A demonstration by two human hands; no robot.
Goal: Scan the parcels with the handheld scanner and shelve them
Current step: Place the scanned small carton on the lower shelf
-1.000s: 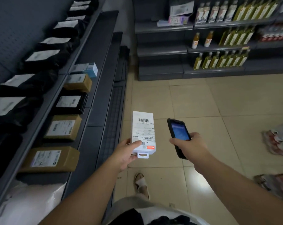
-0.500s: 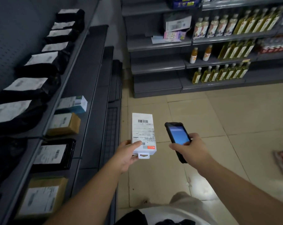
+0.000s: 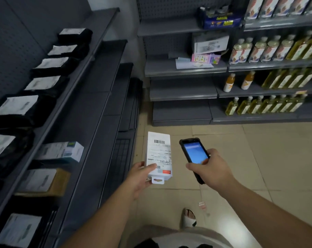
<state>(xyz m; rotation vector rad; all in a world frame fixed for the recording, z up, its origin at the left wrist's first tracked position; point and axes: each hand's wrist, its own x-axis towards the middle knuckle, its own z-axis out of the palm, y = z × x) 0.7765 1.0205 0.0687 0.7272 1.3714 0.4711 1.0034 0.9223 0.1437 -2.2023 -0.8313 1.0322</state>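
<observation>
My left hand grips a small white parcel by its lower end, thumb across the shipping label, barcode facing up. To its right, my right hand holds the black handheld scanner, whose blue screen is lit and whose top points away from me. Parcel and scanner are side by side above the tiled floor, a small gap between them. On my left, grey shelves carry labelled black bag parcels, a white and blue box and brown boxes.
Further grey shelving stands ahead with oil bottles, orange bottles, a pink box and papers. Beige floor tiles lie between. My sandalled foot shows below, near a small scrap of paper on the floor.
The view has tilted up and shifted along the aisle, so the left shelves slid down the frame. Both hands keep the parcel and scanner in the same hold, side by side.
</observation>
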